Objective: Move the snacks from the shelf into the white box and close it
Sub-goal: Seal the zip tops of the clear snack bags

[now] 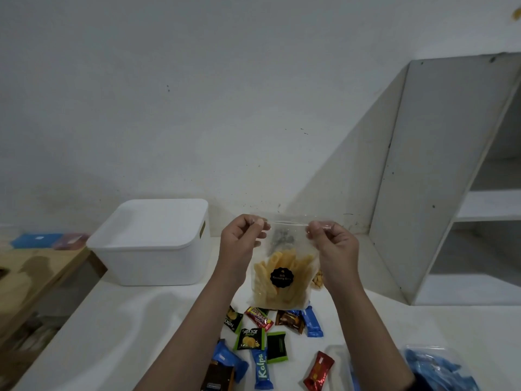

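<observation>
From the head view we saw our left hand (242, 238) and right hand (332, 244) pinching the top corners of a clear crinkly bag (282, 277) of yellow sticks, right of the lidded white box (149, 246), above glossy wrapped snacks (262, 340).

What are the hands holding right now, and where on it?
Both hands hold the clear bag of yellow sticks by its top edge: left hand pinches the left corner, right hand the right corner.

We hold both forearms stretched forward and raised, converging slightly. Our left hand (242, 238) and right hand (331, 244) sit level, a little apart, palms facing each other. On each, thumb and curled fingers (258, 222) pinch together at the top.
</observation>
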A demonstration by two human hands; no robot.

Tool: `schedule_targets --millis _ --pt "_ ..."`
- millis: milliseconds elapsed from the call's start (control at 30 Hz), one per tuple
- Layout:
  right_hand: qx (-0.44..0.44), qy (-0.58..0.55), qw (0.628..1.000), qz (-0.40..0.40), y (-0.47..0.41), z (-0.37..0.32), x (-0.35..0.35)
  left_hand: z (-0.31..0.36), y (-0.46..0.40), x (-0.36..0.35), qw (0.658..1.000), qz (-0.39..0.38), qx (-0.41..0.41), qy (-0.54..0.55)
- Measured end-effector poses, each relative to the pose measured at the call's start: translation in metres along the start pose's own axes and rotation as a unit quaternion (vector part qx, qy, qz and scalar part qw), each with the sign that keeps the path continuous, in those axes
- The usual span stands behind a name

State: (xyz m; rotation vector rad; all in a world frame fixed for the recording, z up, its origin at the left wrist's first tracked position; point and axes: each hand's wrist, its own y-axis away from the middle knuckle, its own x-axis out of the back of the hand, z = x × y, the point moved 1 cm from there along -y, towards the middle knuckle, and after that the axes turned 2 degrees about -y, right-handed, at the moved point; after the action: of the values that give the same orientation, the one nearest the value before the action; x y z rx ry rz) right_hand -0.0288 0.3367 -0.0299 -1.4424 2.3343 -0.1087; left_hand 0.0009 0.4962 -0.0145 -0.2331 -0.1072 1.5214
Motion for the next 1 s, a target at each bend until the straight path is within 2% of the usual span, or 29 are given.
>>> schedule_targets --millis 200,400,467,533,600,700,767,1000 --pt "-0.019 0.000 1.000 0.004 0.005 -0.002 0.005 0.005 0.007 -0.007 0.999 -0.050 0.008 -0.015" --pt "-0.044 -0.035 0.998 -0.010 0.008 -0.006 0.006 0.008 0.011 -0.009 0.999 -0.021 -0.027 -0.010" --pt "-0.038 -0.012 0.999 -0.016 0.009 -0.009 0.006 0.008 0.012 -0.008 0.999 -0.019 -0.041 -0.022" --pt "0.001 0.079 0.996 -0.031 0.007 -0.013 0.007 0.008 0.013 -0.007 0.998 -0.021 -0.051 -0.032" --pt "0.078 0.220 0.969 -0.077 0.007 -0.021 0.008 0.005 0.013 -0.004 0.996 -0.027 -0.066 -0.054" --pt "0.164 0.368 0.900 -0.168 0.006 -0.032 0.004 0.002 0.013 -0.002 0.991 -0.040 -0.080 -0.100" --pt "0.165 0.408 0.877 -0.193 0.006 -0.036 0.002 0.000 0.013 -0.001 0.987 -0.042 -0.086 -0.126" --pt "0.142 0.435 0.854 -0.247 0.008 -0.040 -0.006 -0.001 0.014 0.000 0.984 -0.069 -0.093 -0.137"
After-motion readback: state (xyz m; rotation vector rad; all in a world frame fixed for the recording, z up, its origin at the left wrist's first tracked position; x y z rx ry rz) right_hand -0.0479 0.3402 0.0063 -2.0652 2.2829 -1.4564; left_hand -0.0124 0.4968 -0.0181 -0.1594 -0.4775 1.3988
